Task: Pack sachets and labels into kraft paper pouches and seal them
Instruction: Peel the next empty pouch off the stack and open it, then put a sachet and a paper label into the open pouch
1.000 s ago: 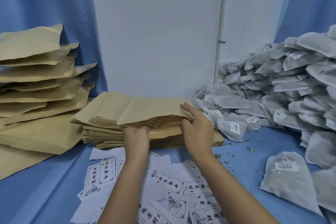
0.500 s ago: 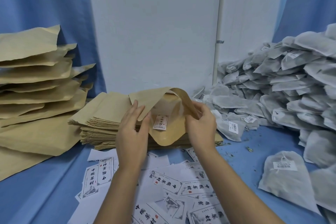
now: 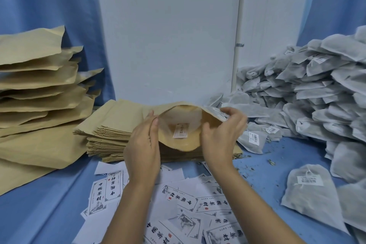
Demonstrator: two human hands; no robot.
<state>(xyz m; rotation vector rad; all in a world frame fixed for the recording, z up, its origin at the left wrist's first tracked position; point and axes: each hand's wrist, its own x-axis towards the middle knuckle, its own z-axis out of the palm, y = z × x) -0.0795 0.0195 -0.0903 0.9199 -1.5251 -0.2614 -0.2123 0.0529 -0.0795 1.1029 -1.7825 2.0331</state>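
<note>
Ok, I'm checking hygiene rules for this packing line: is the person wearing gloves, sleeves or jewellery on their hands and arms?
No. The left hand and right hand are bare: no gloves, rings or watch show. The left forearm and right forearm are uncovered down to the picture's lower edge, so no sleeve is in view.

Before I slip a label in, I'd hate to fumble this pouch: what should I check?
1. Mouth: ok, the kraft pouch gapes wide.
2. Grip: ok, the left hand and the right hand each hold an edge.
3. Contents: cannot tell; only a small tag shows inside.
4. Reach: ok, printed labels lie scattered just below the hands.
5. Free hand to pick one: not ok, both are occupied.
</note>
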